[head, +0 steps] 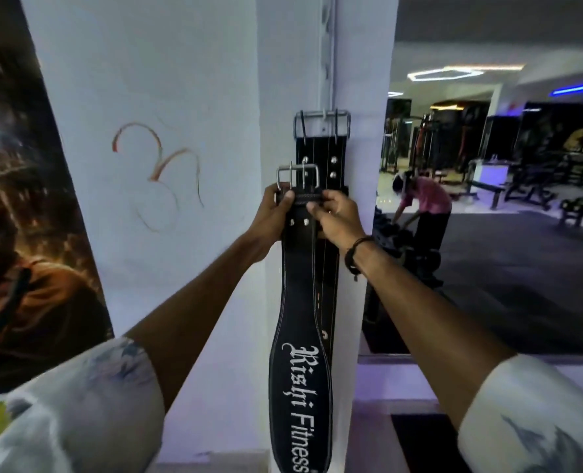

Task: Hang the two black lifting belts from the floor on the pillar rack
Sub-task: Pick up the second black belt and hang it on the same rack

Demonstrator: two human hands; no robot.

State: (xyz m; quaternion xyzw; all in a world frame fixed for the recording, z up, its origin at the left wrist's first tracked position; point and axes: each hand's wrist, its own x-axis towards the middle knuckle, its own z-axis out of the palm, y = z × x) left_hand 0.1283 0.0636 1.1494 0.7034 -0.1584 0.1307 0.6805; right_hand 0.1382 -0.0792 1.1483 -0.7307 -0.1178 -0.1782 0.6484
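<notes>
One black lifting belt (331, 158) hangs by its steel buckle from a hook of the rack strip (327, 46) on the white pillar. A second black belt (300, 370) with white lettering hangs down in front of it, its buckle (297, 177) raised just below the first buckle. My left hand (271, 220) grips this belt's top at the left side. My right hand (338, 220) pinches the same end from the right. Both arms reach up towards the pillar.
A dark poster (20, 216) covers the wall at the left. A large mirror (505, 216) to the right of the pillar reflects gym benches, machines and a person bending over. The white pillar face (167, 97) carries a faint orange scribble.
</notes>
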